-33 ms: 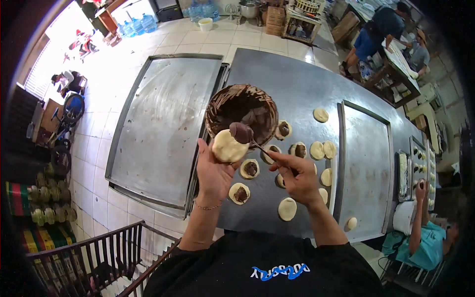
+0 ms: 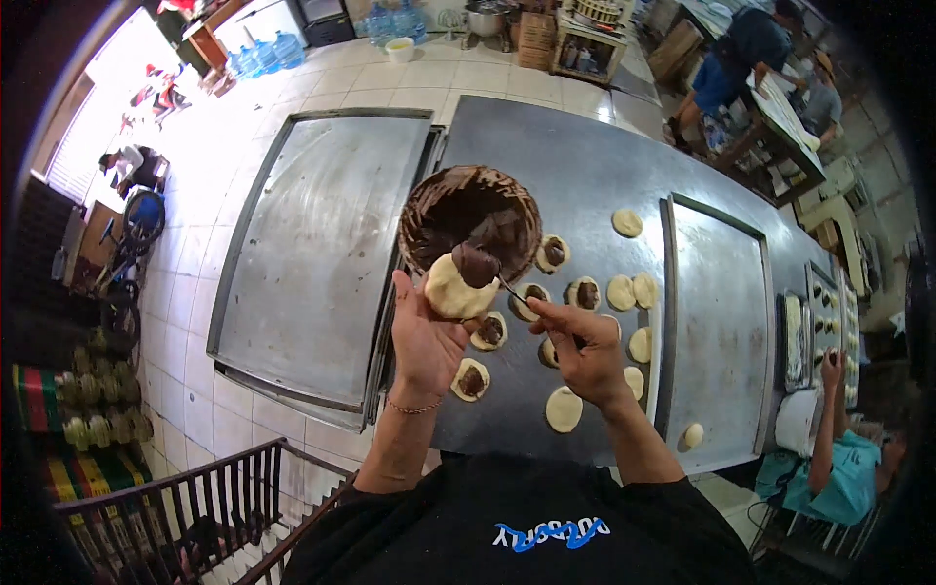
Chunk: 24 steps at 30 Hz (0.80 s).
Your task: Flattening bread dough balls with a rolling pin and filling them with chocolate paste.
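A flattened round of pale dough (image 2: 454,299) rests on the fingers of my left hand (image 2: 425,341), the thumb raised along its left side. My right hand (image 2: 583,353) grips a spoon (image 2: 510,288) by its thin handle. Its bowl, coated in dark brown filling (image 2: 476,264), lies over the dough's upper right part; contact is hard to make out. Just beyond stands a bowl (image 2: 414,226) smeared inside with the same brown paste. Dough rounds topped with filling (image 2: 471,380) lie around my hands on the metal table, beside plain dough rounds (image 2: 564,410).
A large metal tray (image 2: 312,253) lies to the left, stacked over another. Another long tray (image 2: 717,322) sits on the table at right, a small dough ball (image 2: 693,435) near its front end. A co-worker in a teal shirt (image 2: 829,478) reaches toward filled trays at far right.
The spoon's filled bowl has come down a little, further over the dough round. The whole view has shifted slightly; both hands keep their holds.
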Motion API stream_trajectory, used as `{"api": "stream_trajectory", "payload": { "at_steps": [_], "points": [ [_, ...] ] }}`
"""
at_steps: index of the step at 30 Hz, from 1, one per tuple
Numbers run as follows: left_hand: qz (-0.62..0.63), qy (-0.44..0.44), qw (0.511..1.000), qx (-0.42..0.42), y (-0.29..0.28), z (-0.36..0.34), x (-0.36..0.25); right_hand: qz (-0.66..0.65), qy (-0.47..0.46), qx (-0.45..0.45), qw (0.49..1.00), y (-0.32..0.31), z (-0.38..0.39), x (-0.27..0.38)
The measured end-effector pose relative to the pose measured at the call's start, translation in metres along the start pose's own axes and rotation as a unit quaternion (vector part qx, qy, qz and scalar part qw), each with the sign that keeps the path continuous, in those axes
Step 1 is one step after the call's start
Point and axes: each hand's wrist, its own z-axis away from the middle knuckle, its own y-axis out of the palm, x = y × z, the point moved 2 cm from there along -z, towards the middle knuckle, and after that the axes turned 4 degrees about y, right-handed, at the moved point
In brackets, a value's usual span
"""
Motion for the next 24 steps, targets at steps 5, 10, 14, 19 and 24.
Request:
{"api": "stream_trajectory", "payload": {
  "at_steps": [5,10,14,19,24],
  "points": [
    [-0.019,-0.038,0.999,0.031,0.048,0.004,0.027,0.263,-0.189,-0.158,0.933,-0.056,0.036,-0.010],
    [-0.072,-0.141,0.983,0.095,0.081,-0.008,0.094,0.189,-0.118,-0.216,0.951,-0.102,0.066,-0.005],
    [-0.111,-0.280,0.950,0.080,0.095,-0.044,0.181,-0.055,0.033,-0.286,0.956,-0.140,0.106,-0.043],
    [-0.342,-0.334,0.876,0.069,0.059,-0.183,0.251,-0.085,0.187,-0.409,0.889,-0.195,0.206,-0.122],
    [-0.839,0.101,0.523,0.112,0.034,-0.293,0.326,-0.079,0.279,-0.482,0.827,-0.221,0.262,-0.144]
  ]
}}
